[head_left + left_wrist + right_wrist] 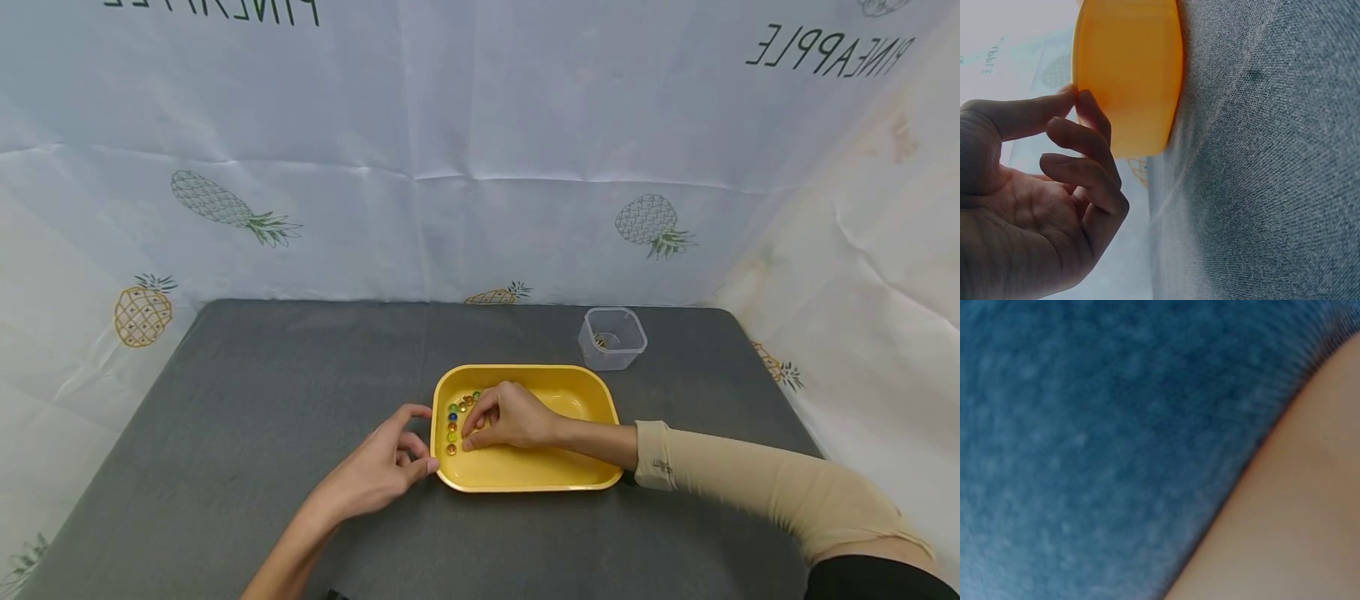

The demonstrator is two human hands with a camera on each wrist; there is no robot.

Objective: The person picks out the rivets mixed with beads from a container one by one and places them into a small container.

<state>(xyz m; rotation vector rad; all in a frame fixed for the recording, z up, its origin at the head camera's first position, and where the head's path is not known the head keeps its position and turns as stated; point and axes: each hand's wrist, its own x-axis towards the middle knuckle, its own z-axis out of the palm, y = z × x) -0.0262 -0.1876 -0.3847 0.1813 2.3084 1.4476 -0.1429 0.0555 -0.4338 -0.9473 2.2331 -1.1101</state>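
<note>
A shallow yellow tray [525, 479] lies on the table. Near its left side, small glass marbles in green, blue, amber and yellow form a column, with a blue marble [452, 417] midway and an amber marble [451, 449] at the near end. More marbles curve away from the top of the column. My left hand [382, 467] grips the tray's left rim with thumb and index finger; the other fingers curl in the left wrist view. Inside the tray my right hand [516, 417] pinches a small marble between thumb and index fingertip, mostly hidden by the fingers.
A clear plastic tub [612, 337] with a few small marbles in it stands behind the tray's right corner. The dark grey table [315, 358] backs onto a pineapple-print sheet [450, 108]. The right wrist view shows only blurred dark cloth and a forearm.
</note>
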